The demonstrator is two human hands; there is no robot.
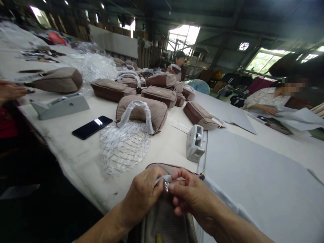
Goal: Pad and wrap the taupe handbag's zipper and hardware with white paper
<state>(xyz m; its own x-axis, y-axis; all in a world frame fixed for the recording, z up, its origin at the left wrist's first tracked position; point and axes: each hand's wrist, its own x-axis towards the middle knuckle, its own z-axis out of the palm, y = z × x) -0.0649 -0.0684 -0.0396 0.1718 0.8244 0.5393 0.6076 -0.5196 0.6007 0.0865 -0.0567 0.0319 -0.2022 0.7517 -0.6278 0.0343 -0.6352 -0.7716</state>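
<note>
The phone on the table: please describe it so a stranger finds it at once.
Start at the long white table. On its left part, between the grey tape dispenser and the white netting, lies the phone. It is the only flat, glossy black thing there.

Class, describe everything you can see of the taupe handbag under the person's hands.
The taupe fabric handbag lies at the near edge of the white table. It has a curved piped rim and a gold fitting. The left hand and right hand rest on it, pinching a small metal piece wrapped in white.
</note>
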